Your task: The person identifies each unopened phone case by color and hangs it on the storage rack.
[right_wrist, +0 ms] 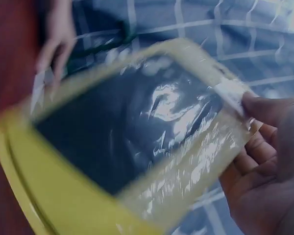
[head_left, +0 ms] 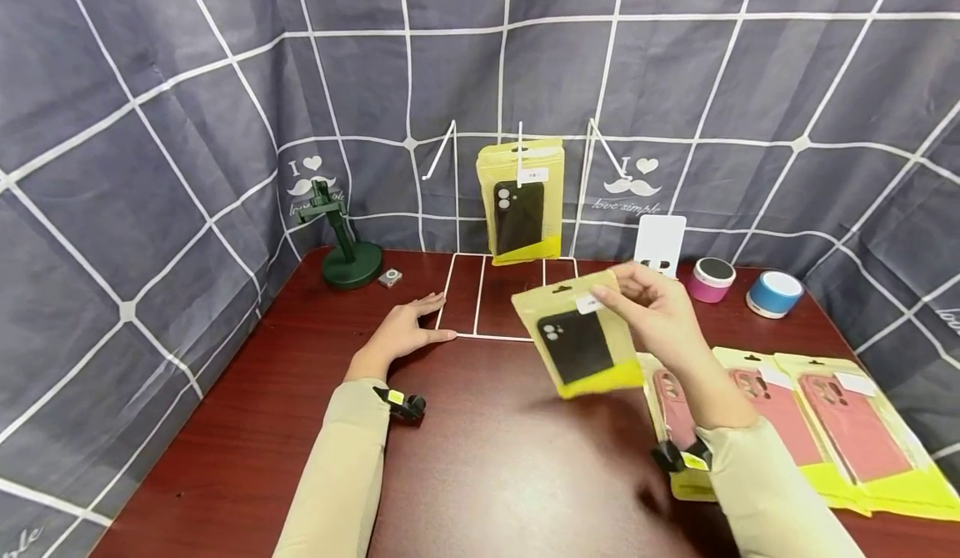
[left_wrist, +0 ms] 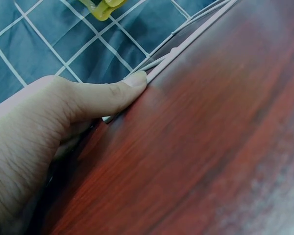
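Note:
My right hand (head_left: 656,308) pinches the top corner of a yellow-edged clear pouch with a black phone case (head_left: 576,345) inside, thumb on the front by its white label. It is held up over the table, tilted, in front of a white wire display rack (head_left: 495,338). In the right wrist view the pouch (right_wrist: 127,127) is blurred. My left hand (head_left: 401,329) rests at the rack's front left corner, thumb stretched along the base wire in the left wrist view. More pouches with black phone cases (head_left: 520,216) hang from the rack's middle hook.
Pouches with pink phone cases (head_left: 855,424) lie at the right, partly under my right arm. Behind stand a white card (head_left: 660,239), a pink speaker (head_left: 711,281) and a blue one (head_left: 775,294). A green stand (head_left: 351,264) and small silver gadget (head_left: 390,278) are at back left.

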